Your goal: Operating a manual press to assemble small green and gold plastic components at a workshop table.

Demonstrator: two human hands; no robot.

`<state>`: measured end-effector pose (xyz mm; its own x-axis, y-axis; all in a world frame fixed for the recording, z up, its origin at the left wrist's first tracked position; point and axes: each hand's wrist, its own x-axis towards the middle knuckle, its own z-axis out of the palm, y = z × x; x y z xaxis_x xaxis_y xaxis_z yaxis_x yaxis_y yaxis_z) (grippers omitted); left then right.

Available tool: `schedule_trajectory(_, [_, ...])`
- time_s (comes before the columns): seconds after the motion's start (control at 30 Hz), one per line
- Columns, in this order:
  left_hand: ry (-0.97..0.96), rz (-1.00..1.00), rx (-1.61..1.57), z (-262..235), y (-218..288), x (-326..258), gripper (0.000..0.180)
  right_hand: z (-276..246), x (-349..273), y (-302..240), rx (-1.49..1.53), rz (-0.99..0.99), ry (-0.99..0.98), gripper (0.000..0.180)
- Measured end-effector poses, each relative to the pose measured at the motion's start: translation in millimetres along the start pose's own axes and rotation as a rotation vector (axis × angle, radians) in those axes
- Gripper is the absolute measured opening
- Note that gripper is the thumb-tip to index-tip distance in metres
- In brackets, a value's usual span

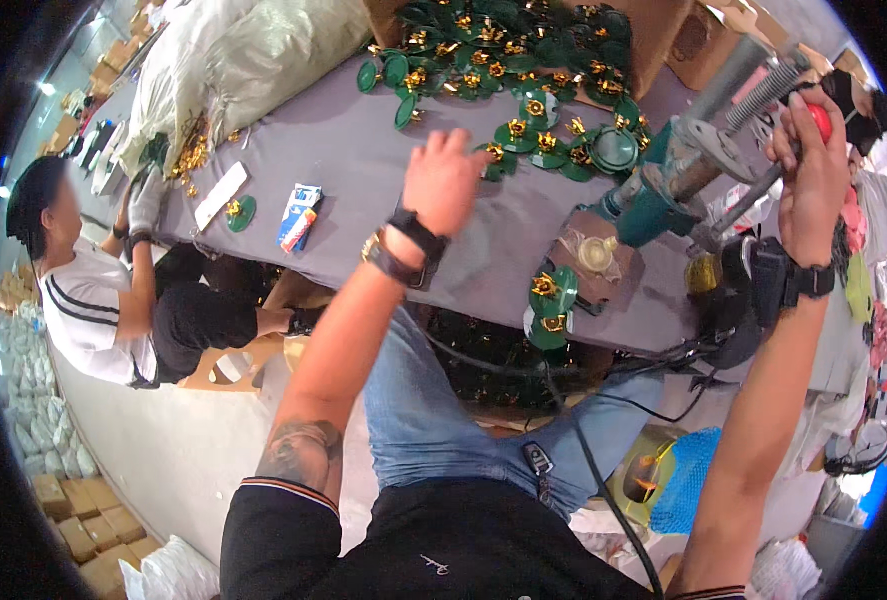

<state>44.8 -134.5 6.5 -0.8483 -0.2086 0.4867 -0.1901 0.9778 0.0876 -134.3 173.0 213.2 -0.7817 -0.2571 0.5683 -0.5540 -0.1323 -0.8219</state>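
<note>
My right hand (813,180) is wrapped round the red knob (820,122) at the end of the lever on a green hand press (660,205). On the press's base lies a pale round die (596,254). Beside it, at the table's near edge, sit two green discs with gold claw-like fittings (550,305). Over the table my left hand (441,180) is open and slightly blurred, with nothing visible in it. Its fingers are close to the nearest green disc with a gold fitting (496,155), at the edge of a large spread of such pieces (523,60); touching or apart, I cannot tell.
A blue-and-white packet (299,218), a white strip (221,197) and one more disc (240,213) lie to the left. Large white sacks (233,70) rest at the back left. A gloved co-worker (93,290) sits at the left. A black cable (588,450) hangs before me.
</note>
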Motion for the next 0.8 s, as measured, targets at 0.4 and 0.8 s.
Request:
schedule_trajectory(0.4, [-0.226,-0.248,-1.096,7,55,-8,0.038,-1,1,10,0.072,-0.034,-0.046,0.026])
schedule_trajectory(0.8, [-0.242,0.151,-0.871,43,124,8,0.031,3,-16,-6,-0.039,-0.097,-0.021,0.024])
